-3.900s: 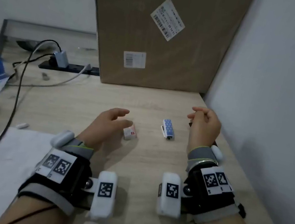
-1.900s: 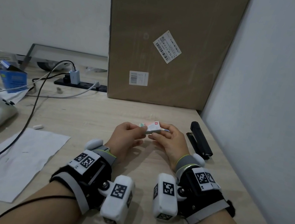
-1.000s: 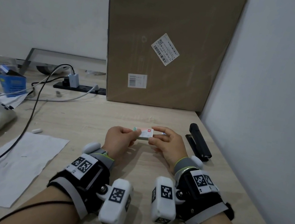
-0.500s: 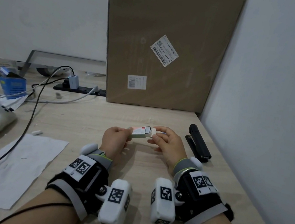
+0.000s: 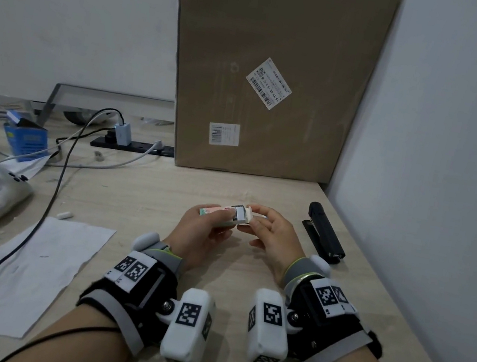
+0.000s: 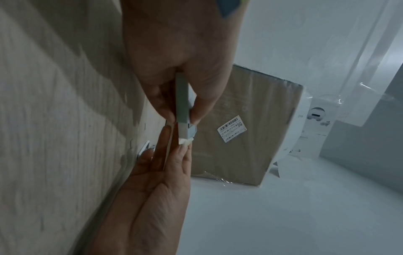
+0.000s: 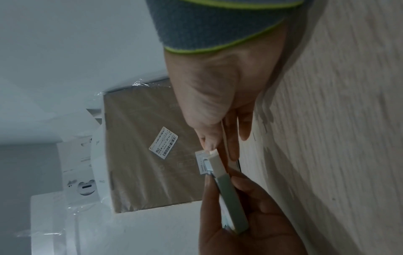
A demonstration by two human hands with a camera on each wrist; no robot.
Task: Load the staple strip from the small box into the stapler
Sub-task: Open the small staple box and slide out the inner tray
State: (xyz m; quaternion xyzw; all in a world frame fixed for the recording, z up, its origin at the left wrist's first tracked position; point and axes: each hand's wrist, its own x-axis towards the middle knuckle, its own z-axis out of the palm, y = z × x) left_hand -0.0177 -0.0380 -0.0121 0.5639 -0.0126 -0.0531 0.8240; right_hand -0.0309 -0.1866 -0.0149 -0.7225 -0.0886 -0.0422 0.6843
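At the left edge of the head view lie a white game controller [image 5: 2, 198] and, above it, a blue carton [image 5: 26, 138]. A sheet of paper [image 5: 23, 271] lies in the lower left, crossed by a black cable [image 5: 51, 200]. A power strip [image 5: 132, 145] sits left of centre, just beside the big cardboard box [image 5: 275, 73] that fills the upper middle.

Just below the centre of the frame, the left hand [image 5: 206, 232] pinches the small box [image 5: 219, 214] by its sleeve between thumb and fingers, holding it above the desk [image 5: 150, 191]. The box's inner tray [image 5: 244, 215] is slid partly out toward the right, and grey metal shows in it. The right hand [image 5: 273, 239] pinches the right end of that tray with thumb and forefinger, while its other fingers lie loosely extended. The two hands nearly touch.

To the right, near the wall, the black stapler [image 5: 324, 233] lies closed on the desk, apart from both hands.
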